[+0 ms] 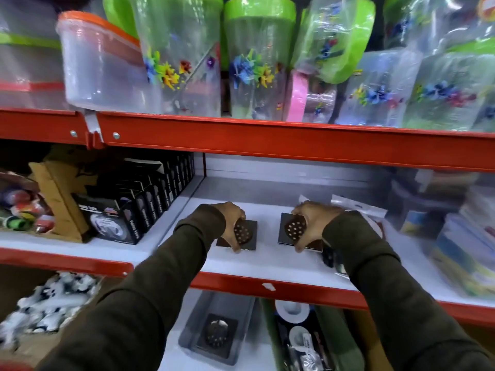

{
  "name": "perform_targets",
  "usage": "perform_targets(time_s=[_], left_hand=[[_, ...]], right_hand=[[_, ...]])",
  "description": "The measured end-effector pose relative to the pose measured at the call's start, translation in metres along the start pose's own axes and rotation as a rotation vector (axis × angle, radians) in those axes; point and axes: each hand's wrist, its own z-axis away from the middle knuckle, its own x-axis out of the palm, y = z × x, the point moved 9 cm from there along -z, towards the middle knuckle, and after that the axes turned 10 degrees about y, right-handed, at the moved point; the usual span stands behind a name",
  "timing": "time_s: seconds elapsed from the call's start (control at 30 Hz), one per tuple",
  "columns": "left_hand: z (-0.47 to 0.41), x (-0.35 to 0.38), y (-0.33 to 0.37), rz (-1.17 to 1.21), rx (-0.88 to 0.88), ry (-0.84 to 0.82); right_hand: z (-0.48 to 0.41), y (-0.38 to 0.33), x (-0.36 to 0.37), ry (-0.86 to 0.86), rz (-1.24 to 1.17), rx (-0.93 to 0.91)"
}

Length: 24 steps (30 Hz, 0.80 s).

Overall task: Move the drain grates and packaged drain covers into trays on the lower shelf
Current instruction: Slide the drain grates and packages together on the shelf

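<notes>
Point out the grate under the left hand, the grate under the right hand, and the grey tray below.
Left grate (pixel 245 232), head view, perforated disc.
Right grate (pixel 294 228), head view, perforated disc.
Grey tray (pixel 187 337), head view, left wall.

On the white shelf (pixel 267 261), the left hand (pixel 232 220) gripped one square drain grate (pixel 242 235) while the right hand (pixel 312 223), at its 3 o'clock, gripped another (pixel 293 230). At 6 o'clock below, a grey tray (pixel 187 336) held a third grate (pixel 216 334).

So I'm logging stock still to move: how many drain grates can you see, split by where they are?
Middle shelf, under the left hand: 1 drain grate
Middle shelf, under the right hand: 1 drain grate
Lower shelf, in the grey tray: 1 drain grate
Total: 3
</notes>
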Motion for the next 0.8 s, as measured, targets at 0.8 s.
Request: perform_targets(time_s=[0.8], left_hand=[[0.048,-0.022,-0.131,0.224,-0.075,0.705]], right_hand=[[-0.071,-0.132,0.068,-0.1,-0.158,0.003]])
